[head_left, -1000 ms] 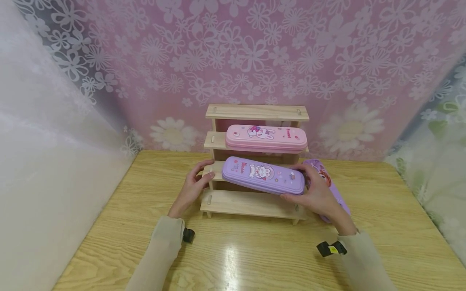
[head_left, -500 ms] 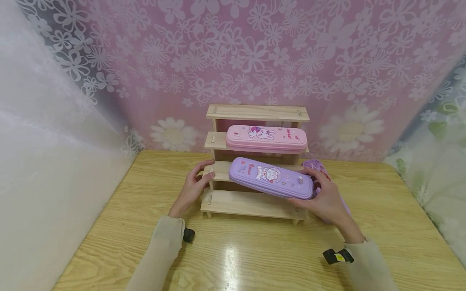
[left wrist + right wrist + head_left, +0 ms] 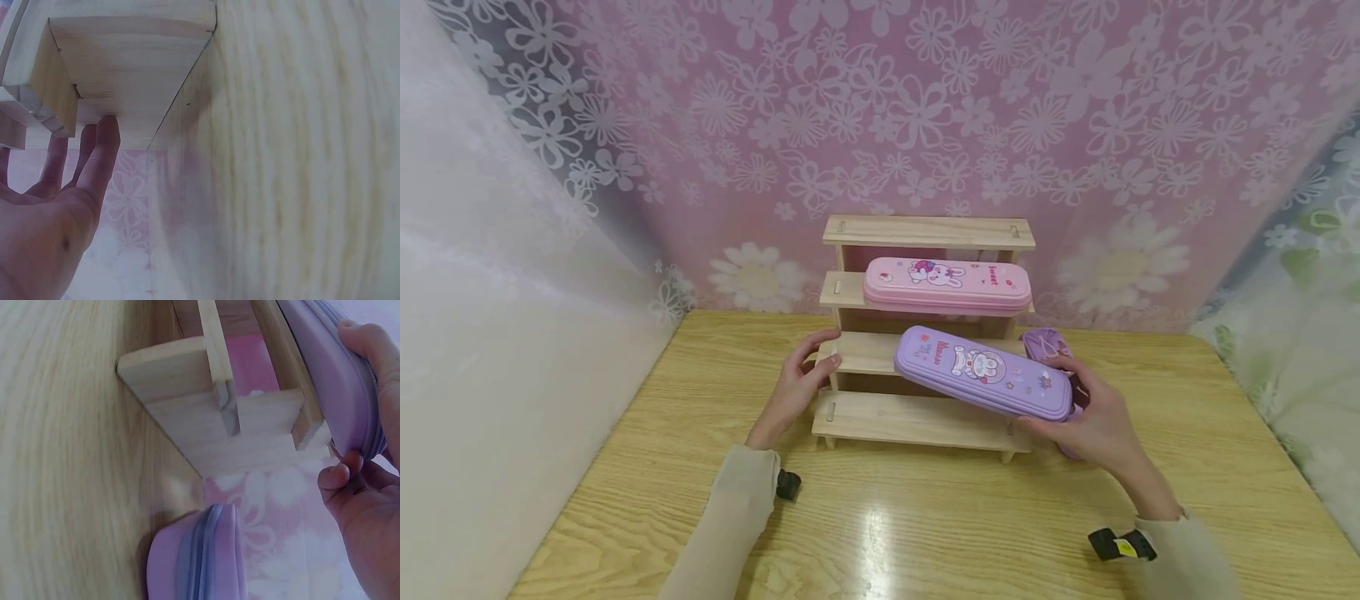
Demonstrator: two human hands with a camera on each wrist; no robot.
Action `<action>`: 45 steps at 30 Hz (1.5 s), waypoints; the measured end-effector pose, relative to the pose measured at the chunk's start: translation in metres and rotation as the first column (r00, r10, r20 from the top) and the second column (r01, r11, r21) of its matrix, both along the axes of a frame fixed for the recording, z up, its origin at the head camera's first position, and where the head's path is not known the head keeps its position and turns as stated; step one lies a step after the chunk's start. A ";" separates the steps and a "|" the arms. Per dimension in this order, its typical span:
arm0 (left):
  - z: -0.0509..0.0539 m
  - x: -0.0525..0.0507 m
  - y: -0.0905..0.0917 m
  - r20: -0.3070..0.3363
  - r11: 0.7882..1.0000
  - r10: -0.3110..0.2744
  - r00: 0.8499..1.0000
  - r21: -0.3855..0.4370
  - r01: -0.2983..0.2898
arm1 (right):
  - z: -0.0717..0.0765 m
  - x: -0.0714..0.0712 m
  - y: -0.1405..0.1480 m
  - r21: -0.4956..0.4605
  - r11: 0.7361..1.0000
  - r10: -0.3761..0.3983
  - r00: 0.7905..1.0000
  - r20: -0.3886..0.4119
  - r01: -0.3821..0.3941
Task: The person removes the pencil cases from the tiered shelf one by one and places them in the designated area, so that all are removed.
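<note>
The right hand [image 3: 1093, 421] pinched one end of the lilac pencil case [image 3: 985, 372], its thumb on the near side and its fingers on the far side. The case stretched away leftward from that hand, its patterned lid facing up and its far end higher in the head view, crossing in front of the wooden rack [image 3: 917, 418]; whether it touched the rack could not be told.

The left hand [image 3: 797, 383] gripped the rack's end nearest to it, at the second tier from the bottom, with thumb in front and fingers reaching round behind. The rack's four stepped tiers ran rightward from this hand toward the other.

Beyond the lilac pencil case, up and to the left of the right hand, the pink pencil case [image 3: 947, 285] lay on the second tier from the top, its rabbit print facing up. Just past the right hand, a purple pencil case [image 3: 1045, 342] rested on the worktop [image 3: 925, 517] beside the rack, partly hidden by the hand and what it held. Behind everything, beyond both hands, hung a pink flowered curtain [image 3: 887, 108].
</note>
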State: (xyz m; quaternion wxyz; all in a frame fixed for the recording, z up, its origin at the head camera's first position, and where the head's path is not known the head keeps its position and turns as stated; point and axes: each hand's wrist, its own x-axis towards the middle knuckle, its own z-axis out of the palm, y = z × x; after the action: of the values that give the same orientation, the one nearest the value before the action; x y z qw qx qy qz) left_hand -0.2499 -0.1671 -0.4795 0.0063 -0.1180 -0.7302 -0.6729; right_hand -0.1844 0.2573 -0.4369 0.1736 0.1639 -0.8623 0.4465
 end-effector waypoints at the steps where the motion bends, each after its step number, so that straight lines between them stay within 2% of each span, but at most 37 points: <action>1: 0.001 0.000 0.000 0.001 1.000 0.000 1.000 -0.001 0.000 | 0.000 0.002 0.002 -0.002 1.000 0.000 1.000 0.002 0.000; 9: 0.000 -0.001 0.000 -0.002 1.000 0.000 1.000 0.000 0.000 | 0.002 0.014 0.022 -0.011 1.000 -0.011 1.000 0.007 0.011; 21: -0.002 0.000 -0.001 0.016 1.000 -0.013 1.000 0.015 0.013 | -0.003 0.018 0.045 -0.045 0.999 -0.021 0.999 -0.030 0.020; 28: -0.003 -0.001 -0.001 0.008 1.000 -0.016 1.000 0.019 0.016 | -0.006 0.022 0.056 -0.040 0.996 -0.083 0.997 0.007 0.083; 37: 0.000 0.001 0.000 0.012 1.000 -0.013 1.000 0.025 0.013 | -0.007 0.025 0.072 -0.034 0.989 -0.145 0.989 -0.015 0.144; 45: 0.001 0.002 0.001 0.017 1.000 -0.012 1.000 0.028 0.012 | -0.006 0.033 0.087 -0.041 0.984 -0.174 0.985 0.013 0.174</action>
State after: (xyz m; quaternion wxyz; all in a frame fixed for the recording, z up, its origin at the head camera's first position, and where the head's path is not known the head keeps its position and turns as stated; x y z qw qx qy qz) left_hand -0.2481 -0.1665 -0.4784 -0.0025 -0.1164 -0.7202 -0.6839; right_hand -0.1514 0.3445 -0.4428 0.2112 0.0819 -0.8646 0.4485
